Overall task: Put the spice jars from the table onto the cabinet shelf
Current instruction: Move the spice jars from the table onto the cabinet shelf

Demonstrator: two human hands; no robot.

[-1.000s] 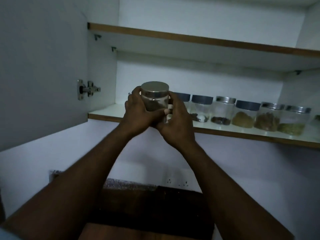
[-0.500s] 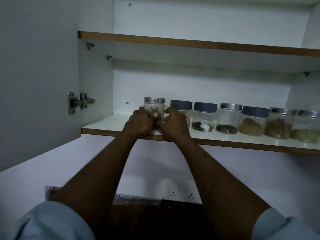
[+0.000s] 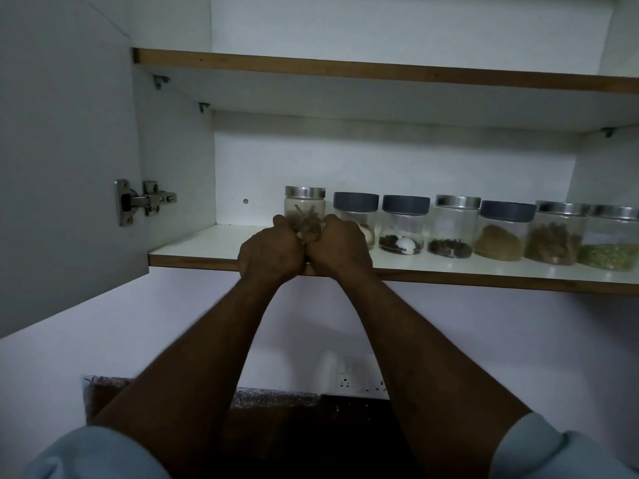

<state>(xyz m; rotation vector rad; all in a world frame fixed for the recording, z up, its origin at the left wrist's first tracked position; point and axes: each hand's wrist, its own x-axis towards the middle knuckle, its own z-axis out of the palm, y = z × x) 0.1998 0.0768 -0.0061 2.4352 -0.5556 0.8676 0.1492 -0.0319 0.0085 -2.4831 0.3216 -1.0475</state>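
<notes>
Setting-down step, I reckon. Left hand (image 3: pixel 271 250) and right hand (image 3: pixel 337 248) both wrap the base of the clear glass jar with silver metal lid (image 3: pixel 305 203), mid-frame on the white wood-edged cabinet shelf (image 3: pixel 193 248). Next: let go gently, not bumping the grey-lidded glass jar (image 3: pixel 356 203) just beside it.

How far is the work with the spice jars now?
Done: six jars stand in a row on the cabinet shelf. In hand: the silver-lidded jar is at the row's left end, with the left hand and right hand gripping its lower part. Left: letting go. Whether more jars wait below cannot be seen.
</notes>
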